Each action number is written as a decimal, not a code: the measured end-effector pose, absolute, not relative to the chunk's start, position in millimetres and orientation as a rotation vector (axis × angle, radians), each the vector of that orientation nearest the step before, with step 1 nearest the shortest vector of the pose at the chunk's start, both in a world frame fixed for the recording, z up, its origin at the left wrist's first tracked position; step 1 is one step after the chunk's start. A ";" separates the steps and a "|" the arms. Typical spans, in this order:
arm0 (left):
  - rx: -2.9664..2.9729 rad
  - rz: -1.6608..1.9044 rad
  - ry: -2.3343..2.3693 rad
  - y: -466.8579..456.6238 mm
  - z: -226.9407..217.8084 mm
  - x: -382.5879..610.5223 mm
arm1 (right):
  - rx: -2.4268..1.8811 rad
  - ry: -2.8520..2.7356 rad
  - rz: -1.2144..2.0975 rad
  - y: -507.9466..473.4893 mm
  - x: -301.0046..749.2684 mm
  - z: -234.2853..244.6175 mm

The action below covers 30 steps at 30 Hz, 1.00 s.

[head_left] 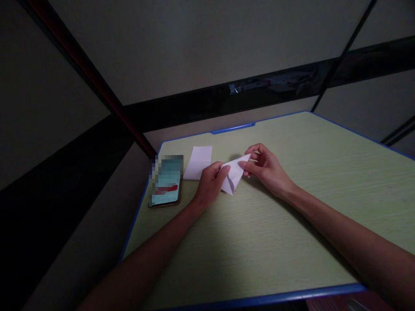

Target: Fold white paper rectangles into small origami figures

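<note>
A folded piece of white paper is held between my two hands, just above the table. My left hand pinches its left side, thumb on top. On the other side, my right hand grips the pointed upper right corner between thumb and fingers. One flap of the paper stands slightly open near its lower tip. Behind my left hand lies a stack of white paper, partly covered by that hand. Left of the stack rests a phone with its screen lit and partly pixelated.
The pale wood-grained table has a blue edge, with a blue strip at the back. A panelled wall or cabinet front with a dark glossy band rises right behind it. More panels stand at the left.
</note>
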<state>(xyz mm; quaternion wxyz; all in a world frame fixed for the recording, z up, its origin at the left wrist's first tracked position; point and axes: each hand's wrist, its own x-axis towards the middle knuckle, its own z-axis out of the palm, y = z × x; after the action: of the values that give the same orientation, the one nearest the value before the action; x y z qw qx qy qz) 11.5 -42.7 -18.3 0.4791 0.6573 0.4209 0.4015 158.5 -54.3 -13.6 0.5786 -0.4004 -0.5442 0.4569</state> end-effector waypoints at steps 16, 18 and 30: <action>1.966 0.908 1.041 -47.7 -16.5 11.2 | -1.176 -1.581 1.086 -57.0 162.9 -9.0; 1.882 0.874 1.013 -48.3 -16.7 11.7 | -1.192 -1.554 1.095 -57.7 162.4 -8.6; 1.743 0.853 0.918 -48.4 -18.1 12.1 | -1.254 -1.464 1.051 -59.7 160.9 -5.8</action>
<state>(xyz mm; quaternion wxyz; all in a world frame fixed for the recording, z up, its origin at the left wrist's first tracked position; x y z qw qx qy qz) 12.1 -48.4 -18.1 0.4770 0.7137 0.3759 0.3491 160.9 -59.7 -5.8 0.4555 -0.5084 -0.5936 0.4262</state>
